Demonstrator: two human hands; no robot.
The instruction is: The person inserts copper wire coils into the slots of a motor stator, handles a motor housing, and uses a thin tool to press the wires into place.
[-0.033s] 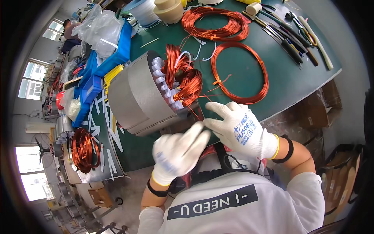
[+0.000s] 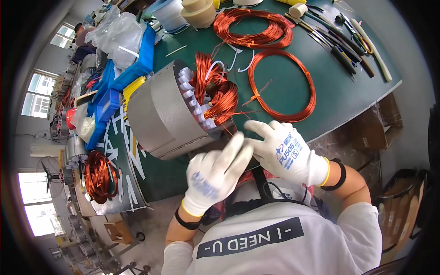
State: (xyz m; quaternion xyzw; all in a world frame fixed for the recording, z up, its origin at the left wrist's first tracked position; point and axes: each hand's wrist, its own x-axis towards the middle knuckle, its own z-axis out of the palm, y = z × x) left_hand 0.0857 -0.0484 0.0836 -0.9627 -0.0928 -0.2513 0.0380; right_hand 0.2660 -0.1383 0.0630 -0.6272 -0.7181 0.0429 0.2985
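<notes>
Both my hands wear white coated gloves and are close together in front of a grey metal stator [image 2: 160,110] lying on its side. My left hand [image 2: 215,172] is just below its wound end, fingers stretched out, tips beside the right thumb. My right hand [image 2: 288,149] is to the right, its thumb and forefinger apart; the other fingers are bent and partly hidden. Thick bundles of copper winding [image 2: 222,98] come out of the stator's white-lined slots. Thin wire ends run from them toward my fingers. I see nothing clearly held, though the left palm and thumb are hidden.
A copper wire coil [image 2: 313,91] lies on the green tabletop [image 2: 339,103]; a thicker coil [image 2: 288,34] is behind it. Pliers and other hand tools [image 2: 341,59] are at far right. Blue bins [image 2: 145,52], white strips [image 2: 137,165] and another copper coil [image 2: 91,176] are on the left.
My left hand has shifted slightly right and up, its fingertips now higher beside the right thumb. My right hand has moved only a little to the right. The stator and coils stay put.
</notes>
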